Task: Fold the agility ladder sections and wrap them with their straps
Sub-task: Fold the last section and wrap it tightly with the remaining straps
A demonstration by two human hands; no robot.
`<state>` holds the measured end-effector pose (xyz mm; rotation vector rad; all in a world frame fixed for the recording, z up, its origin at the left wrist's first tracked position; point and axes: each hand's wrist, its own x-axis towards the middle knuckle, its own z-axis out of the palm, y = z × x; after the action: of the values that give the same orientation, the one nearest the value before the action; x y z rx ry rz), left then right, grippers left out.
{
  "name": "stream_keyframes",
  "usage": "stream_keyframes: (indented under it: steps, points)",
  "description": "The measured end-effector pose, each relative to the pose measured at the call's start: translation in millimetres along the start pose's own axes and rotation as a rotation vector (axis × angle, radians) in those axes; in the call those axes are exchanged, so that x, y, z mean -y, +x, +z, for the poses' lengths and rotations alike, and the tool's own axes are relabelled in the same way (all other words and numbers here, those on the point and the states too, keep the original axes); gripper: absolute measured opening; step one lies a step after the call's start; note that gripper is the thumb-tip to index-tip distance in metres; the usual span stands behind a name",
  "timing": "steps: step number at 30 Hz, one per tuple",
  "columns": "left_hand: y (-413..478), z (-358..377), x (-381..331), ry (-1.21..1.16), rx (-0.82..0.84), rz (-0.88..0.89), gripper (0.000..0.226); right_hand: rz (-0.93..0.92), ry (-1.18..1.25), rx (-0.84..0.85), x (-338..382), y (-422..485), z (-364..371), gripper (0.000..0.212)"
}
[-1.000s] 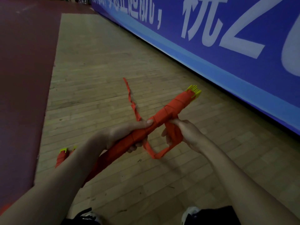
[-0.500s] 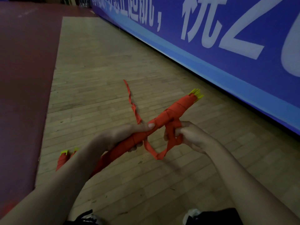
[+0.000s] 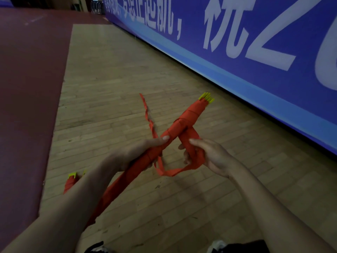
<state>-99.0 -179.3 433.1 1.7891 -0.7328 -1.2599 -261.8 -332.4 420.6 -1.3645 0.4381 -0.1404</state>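
left hand point(image 3: 138, 152) is gripping the folded ladder bundle point(image 3: 184, 123) mid-length, thumb lying along it, bundle held above the wooden floor point(image 3: 109, 79). right hand point(image 3: 213, 156) is curling round the orange strap point(image 3: 175, 172), whose loop is hanging between the hands. second bundle point(image 3: 70, 183) is lying near the floor's left edge. blue banner point(image 3: 300, 92) is showing white chinese characters, including "杭".
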Motion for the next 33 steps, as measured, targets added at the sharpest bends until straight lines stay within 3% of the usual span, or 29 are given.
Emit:
stream_keyframes:
  steps: [5, 8, 10, 12, 17, 22, 24, 27, 30, 33]
  points:
    - [-2, -2, -1, -0.116, 0.073, 0.01, 0.058, 0.008, -0.117, -0.058, 0, -2, -2, 0.028]
    - [1, 5, -1, -0.061, -0.064, 0.022, 0.065, -0.012, -0.149, -0.09, 2, -4, -4, 0.028]
    - [3, 14, -1, -0.007, -0.2, 0.079, 0.051, -0.042, -0.21, -0.127, 1, -2, -2, 0.029]
    - [5, 23, -2, 0.124, -0.286, 0.164, 0.031, -0.053, -0.264, -0.161, -2, -1, 1, 0.03]
    - [8, 34, -4, 0.295, -0.36, 0.311, 0.034, -0.026, -0.336, -0.223, 3, 0, 4, 0.035]
    - [15, 40, 6, 0.731, -0.534, 0.343, 0.051, 0.079, -0.435, -0.48, 3, 5, 14, 0.083]
    - [11, 48, 7, 0.924, -0.616, 0.354, 0.056, 0.155, -0.387, -0.51, 2, 5, 19, 0.082]
    - [9, 56, 8, 1.145, -0.729, 0.524, 0.052, 0.25, -0.265, -0.499, 3, 6, 19, 0.077]
    - [11, 56, 9, 1.154, -0.71, 0.583, 0.048, 0.27, -0.17, -0.468, -2, 7, 16, 0.073]
    - [18, 46, 13, 1.011, -0.58, 0.492, 0.048, 0.231, -0.141, -0.428, -9, 8, 15, 0.071]
